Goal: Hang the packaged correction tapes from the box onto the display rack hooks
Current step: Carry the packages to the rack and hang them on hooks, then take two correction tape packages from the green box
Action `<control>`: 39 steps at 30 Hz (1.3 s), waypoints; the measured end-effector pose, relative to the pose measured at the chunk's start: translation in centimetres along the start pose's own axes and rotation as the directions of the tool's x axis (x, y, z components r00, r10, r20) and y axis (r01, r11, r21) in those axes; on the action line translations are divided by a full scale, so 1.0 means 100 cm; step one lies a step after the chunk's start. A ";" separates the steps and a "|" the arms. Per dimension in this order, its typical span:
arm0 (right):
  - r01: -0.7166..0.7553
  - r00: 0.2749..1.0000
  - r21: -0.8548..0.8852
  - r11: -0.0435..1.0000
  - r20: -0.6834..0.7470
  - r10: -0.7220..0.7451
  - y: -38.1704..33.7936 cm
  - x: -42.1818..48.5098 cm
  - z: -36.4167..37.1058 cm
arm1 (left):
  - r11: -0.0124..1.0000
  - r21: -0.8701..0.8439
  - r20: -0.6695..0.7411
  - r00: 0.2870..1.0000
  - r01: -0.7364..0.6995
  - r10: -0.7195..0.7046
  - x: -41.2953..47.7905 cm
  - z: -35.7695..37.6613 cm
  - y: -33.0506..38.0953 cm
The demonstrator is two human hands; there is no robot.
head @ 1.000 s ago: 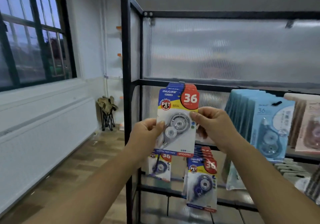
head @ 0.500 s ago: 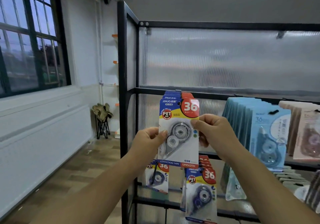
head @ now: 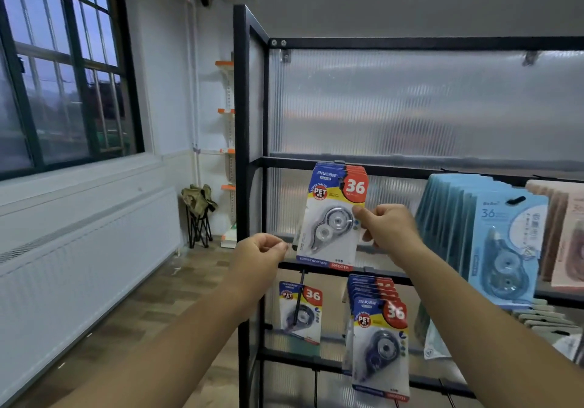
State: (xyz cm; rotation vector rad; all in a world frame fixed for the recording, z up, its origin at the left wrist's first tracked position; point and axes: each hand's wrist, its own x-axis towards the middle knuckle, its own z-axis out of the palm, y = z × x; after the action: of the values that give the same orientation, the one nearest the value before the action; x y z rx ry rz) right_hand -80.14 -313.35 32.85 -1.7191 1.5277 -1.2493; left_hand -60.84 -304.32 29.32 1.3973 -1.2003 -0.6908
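Observation:
A stack of correction tape packages (head: 331,227), blue, yellow and red with a white "36", hangs from a hook on the middle rail of the black display rack (head: 241,154). My right hand (head: 387,227) pinches the right edge of the front package, thumb on its face and fingers behind. Just left of the stack's lower corner, my left hand (head: 257,257) is curled with its thumb against the forefinger; it holds nothing and is a little apart from the card. The box is out of view.
On the rail below hang a single matching package (head: 300,312) and a fuller stack (head: 379,344). Light blue packs (head: 502,243) and pink packs (head: 568,233) hang to the right. A folding stool (head: 199,211) stands by the wall, and a radiator (head: 79,249) runs under the window.
My left hand has let go of the front package and drawn back down to the left. The right hand keeps its pinch, and the package now tilts slightly on the hook.

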 end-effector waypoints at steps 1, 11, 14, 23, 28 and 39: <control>-0.015 1.000 -0.001 1.000 -0.005 0.015 0.002 -0.005 0.000 | 1.000 -0.005 0.012 1.000 0.009 -0.009 -0.002 -0.002 -0.002; -0.083 0.992 0.031 0.996 0.098 0.079 0.010 -0.087 0.021 | 0.993 -0.029 0.092 0.990 0.114 -0.111 -0.043 -0.021 -0.028; -0.061 0.968 -0.057 0.996 0.239 0.073 0.004 -0.109 0.029 | 0.990 -0.025 0.068 0.989 0.136 -0.134 -0.065 -0.030 -0.033; 0.195 0.807 -0.113 0.974 0.583 -0.093 -0.012 -0.174 0.068 | 0.954 -0.037 -0.166 0.939 0.298 -0.300 -0.162 -0.069 -0.042; 0.223 0.623 -0.086 0.971 0.779 -0.074 -0.013 -0.242 0.111 | 0.921 0.024 -0.271 0.890 0.388 -0.368 -0.238 -0.095 -0.051; 0.540 0.234 0.208 0.815 0.894 -0.383 -0.158 -0.454 0.242 | 0.840 0.100 -0.689 0.646 0.533 -0.328 -0.413 -0.304 -0.065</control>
State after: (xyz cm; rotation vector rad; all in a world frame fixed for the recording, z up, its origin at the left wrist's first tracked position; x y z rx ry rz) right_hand -48.64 -271.00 22.33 -2.4410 0.3821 -0.1338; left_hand -44.35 -256.10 20.70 2.0072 -0.3959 -0.2777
